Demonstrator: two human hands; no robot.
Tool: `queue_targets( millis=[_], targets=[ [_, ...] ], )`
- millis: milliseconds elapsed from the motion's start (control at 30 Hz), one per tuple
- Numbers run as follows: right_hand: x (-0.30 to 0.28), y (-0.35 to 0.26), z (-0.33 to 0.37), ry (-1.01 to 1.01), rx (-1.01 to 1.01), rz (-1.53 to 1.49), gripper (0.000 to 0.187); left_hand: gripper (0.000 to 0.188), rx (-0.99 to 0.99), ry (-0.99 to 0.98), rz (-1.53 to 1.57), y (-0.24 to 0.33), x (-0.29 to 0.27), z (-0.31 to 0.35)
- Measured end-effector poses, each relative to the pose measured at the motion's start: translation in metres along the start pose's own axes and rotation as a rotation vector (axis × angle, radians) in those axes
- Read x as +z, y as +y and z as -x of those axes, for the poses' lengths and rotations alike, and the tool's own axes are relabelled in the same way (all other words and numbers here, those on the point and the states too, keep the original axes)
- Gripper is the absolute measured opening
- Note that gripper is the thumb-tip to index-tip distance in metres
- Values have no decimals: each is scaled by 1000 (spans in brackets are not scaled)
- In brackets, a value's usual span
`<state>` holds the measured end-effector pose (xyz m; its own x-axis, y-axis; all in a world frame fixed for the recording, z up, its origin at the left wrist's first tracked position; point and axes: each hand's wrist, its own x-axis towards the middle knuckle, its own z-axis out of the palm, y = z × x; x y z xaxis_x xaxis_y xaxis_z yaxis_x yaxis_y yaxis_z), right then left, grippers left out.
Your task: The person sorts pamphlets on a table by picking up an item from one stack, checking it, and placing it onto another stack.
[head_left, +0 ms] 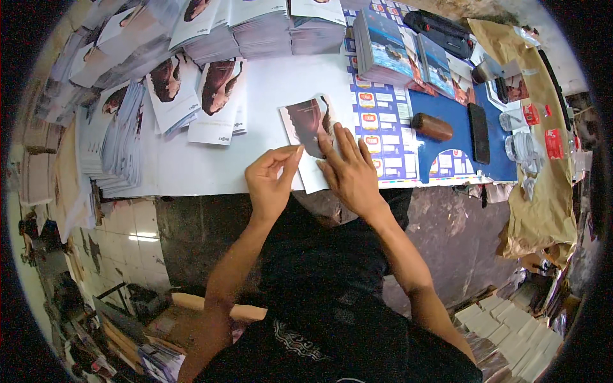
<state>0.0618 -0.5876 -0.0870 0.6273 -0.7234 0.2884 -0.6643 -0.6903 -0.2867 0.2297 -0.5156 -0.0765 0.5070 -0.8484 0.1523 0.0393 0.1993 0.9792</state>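
Observation:
A white booklet (pixel 310 173) with a brown and dark picture on its cover lies slightly tilted near the front edge of the table. Across its right side my right hand (pixel 352 177) rests flat, fingers spread. My left hand (pixel 273 182) is closed in a pinch, thumb and forefinger together at the booklet's left edge; whatever is between those fingertips is too small to make out. Left of it lie two more booklets of the same kind, one (pixel 220 102) overlapping loose copies and another (pixel 171 86) beside it.
Tall stacks of booklets (pixel 260 32) line the back and left. At right, a pile of blue-covered books (pixel 383 48), a brown rounded block (pixel 432 126), a black phone (pixel 479 134) and plastic bottles (pixel 520 147) stand on printed sheets and a blue board (pixel 440 102). Brown paper (pixel 543 210) hangs over the right edge.

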Motion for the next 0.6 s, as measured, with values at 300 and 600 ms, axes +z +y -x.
queue_targets(
  millis=[300, 600],
  targets=[
    [-2, 2, 1, -30, 12, 1, 56, 17, -73, 106, 112, 36, 6, 8],
    [-1, 1, 1, -30, 15, -3, 55, 8, -52, 103, 113, 37, 7, 11]
  ],
)
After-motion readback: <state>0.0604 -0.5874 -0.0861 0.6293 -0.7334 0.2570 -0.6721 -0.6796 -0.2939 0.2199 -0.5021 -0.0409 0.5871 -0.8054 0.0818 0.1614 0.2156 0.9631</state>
